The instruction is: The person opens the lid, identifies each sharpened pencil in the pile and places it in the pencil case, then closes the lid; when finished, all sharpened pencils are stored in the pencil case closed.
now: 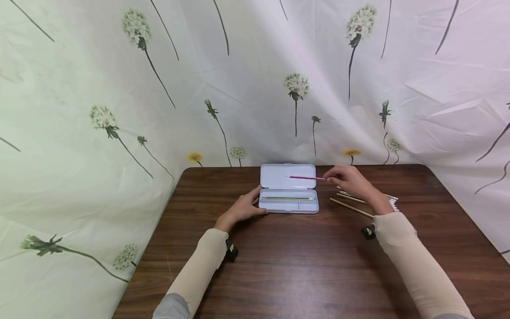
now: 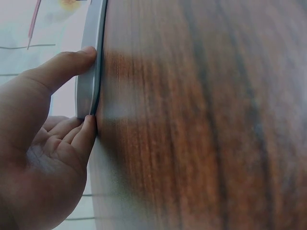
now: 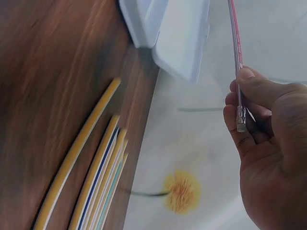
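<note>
A white pencil case (image 1: 288, 210) lies on the table with its lid (image 1: 279, 177) laid open toward the wall. Inside its tray, pencils (image 1: 287, 198) lie lengthwise in the long compartment. At the case's left end, my left hand (image 1: 244, 207) grips it, thumb on the front side and fingers round the corner. My right hand (image 1: 350, 179) pinches a pink pencil (image 1: 307, 177) near its eraser end, seen closely in the right wrist view (image 3: 235, 38). That pencil is held level over the lid, its tip pointing left.
Right of the case, several loose pencils (image 1: 350, 207) lie on the brown wooden table (image 1: 295, 266), partly under my right forearm. One of them lies apart, closer to the front. A white dandelion-patterned cloth (image 1: 247, 88) hangs behind the table's far edge.
</note>
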`<state>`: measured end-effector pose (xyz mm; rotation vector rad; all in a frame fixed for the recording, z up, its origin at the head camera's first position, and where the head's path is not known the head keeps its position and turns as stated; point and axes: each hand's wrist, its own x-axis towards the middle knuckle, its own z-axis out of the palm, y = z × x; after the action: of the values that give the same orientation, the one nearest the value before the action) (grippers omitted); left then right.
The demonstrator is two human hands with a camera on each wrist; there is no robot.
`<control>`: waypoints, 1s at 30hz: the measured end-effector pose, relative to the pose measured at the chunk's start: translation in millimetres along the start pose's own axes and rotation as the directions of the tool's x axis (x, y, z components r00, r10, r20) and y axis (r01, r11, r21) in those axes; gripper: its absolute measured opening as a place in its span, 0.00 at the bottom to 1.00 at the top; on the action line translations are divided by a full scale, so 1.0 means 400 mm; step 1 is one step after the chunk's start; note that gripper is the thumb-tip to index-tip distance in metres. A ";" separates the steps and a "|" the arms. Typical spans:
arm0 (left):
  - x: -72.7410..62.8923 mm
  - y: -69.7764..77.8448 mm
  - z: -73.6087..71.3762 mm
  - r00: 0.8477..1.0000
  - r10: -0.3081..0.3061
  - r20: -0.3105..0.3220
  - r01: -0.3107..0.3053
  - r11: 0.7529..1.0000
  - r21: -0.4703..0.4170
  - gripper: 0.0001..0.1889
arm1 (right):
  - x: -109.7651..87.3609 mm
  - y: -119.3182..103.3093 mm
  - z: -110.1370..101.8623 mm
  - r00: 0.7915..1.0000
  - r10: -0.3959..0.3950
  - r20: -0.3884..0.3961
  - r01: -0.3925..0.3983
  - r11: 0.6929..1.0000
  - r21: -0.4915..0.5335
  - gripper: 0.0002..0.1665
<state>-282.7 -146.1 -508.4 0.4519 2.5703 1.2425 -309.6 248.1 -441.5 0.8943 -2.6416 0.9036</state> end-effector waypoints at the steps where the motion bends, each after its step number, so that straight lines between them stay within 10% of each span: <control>1: 0.000 0.000 0.000 1.000 -0.003 0.000 0.003 1.000 0.000 0.53 | 0.011 -0.007 0.005 1.000 -0.003 0.013 0.002 1.000 0.008 0.08; 30: 0.001 0.001 -0.001 1.000 -0.026 0.001 0.026 0.999 0.024 0.53 | 0.114 -0.042 0.191 0.987 -0.006 0.159 -0.002 0.999 0.047 0.10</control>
<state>-283.3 -146.1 -508.0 0.4227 2.5838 1.2037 -335.6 169.0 -476.8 1.0206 -2.7623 0.9343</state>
